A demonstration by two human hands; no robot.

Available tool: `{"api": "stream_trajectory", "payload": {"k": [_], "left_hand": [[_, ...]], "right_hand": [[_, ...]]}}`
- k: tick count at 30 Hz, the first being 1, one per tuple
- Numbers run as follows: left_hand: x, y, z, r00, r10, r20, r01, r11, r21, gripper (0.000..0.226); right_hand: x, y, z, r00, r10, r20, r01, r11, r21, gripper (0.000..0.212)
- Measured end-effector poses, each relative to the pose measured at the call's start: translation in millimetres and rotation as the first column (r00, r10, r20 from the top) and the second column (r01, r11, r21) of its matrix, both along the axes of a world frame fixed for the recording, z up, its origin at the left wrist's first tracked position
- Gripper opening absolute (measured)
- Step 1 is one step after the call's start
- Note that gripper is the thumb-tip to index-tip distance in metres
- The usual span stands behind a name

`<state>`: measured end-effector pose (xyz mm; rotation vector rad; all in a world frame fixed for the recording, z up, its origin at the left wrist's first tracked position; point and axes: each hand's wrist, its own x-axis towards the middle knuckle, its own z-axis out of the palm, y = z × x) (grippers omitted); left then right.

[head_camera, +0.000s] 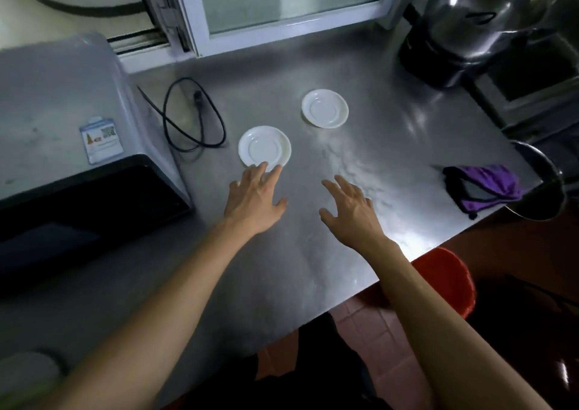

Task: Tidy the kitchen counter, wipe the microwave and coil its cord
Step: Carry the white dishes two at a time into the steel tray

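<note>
White saucer (264,146), round, glossy

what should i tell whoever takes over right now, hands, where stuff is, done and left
Left hand: open, fingertips at the near rim of the near saucer.
Right hand: open over the steel counter, holding nothing.
Far saucer sits apart, nearer the window.
Microwave stands at the left; its black cord lies in a loose loop beside it, uncoiled.
Purple cloth lies at the counter's right edge.
Done: nothing visible yet.
Left: clear both saucers, wipe the microwave, coil the cord.
</note>
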<state>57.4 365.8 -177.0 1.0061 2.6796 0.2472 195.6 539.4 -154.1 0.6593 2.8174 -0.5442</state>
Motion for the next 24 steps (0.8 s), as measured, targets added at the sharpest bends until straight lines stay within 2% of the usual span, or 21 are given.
{"api": "stream_trajectory", "payload": {"k": [5, 12, 19, 24], "left_hand": [[-27.9, 53.5, -15.1, 0.991, 0.135, 0.025, -0.132, 0.988, -0.079, 0.076], [-65.5, 103.8, -43.7, 0.954, 0.294, 0.054, -0.280, 0.943, -0.180, 0.084], [-97.1, 128.6, -59.6, 0.910, 0.404, 0.092, -0.376, 0.899, -0.226, 0.094], [-117.4, 139.1, -65.7, 0.854, 0.492, 0.172, -0.429, 0.851, -0.304, 0.099]], "right_hand": [[-50.9, 63.6, -25.5, 0.996, 0.088, -0.013, -0.089, 0.991, -0.097, 0.063], [-102.6, 122.3, -64.7, 0.983, 0.183, 0.018, -0.179, 0.972, -0.152, 0.068], [-146.1, 157.5, -86.5, 0.967, 0.253, 0.002, -0.252, 0.962, -0.106, 0.068], [-175.2, 177.5, -93.8, 0.958, 0.283, -0.044, -0.286, 0.954, -0.088, 0.068]]}}
